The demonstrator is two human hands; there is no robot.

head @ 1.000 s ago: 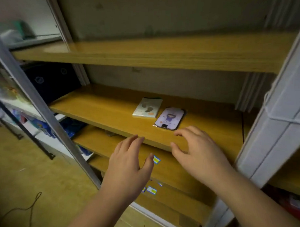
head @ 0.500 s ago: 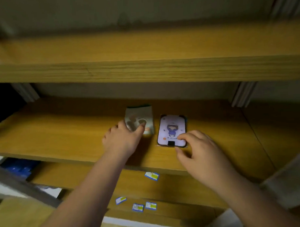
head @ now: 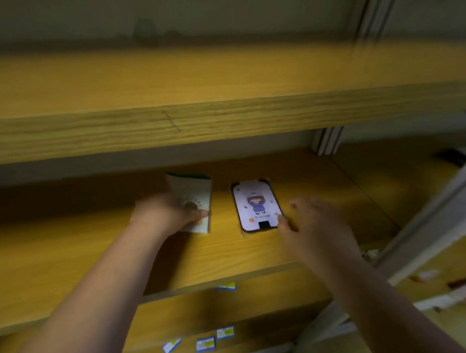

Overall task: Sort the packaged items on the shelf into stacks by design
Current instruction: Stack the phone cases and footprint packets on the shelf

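Note:
Two flat packaged items lie side by side on the middle wooden shelf (head: 70, 250). The left one is a pale green-edged packet (head: 197, 193); my left hand (head: 165, 213) grips its left side, thumb pressed on its front near the lower edge. The right one is a lilac packet (head: 255, 204) with a cartoon figure and a dark border, lying flat. My right hand (head: 318, 226) is just right of it, fingers spread, fingertips touching its lower right corner. Whether more packets lie under either one is hidden.
A wooden shelf board (head: 224, 118) overhangs close above the hands. Lower shelves carry small blue and yellow price labels (head: 206, 343). A white metal upright (head: 426, 227) slants down the right side, and another upright (head: 327, 141) stands at the back.
Both hands have gone from the shelf's front edge onto the packets. The left hand has closed on the pale packet; the right has slid to the lilac packet's right corner.

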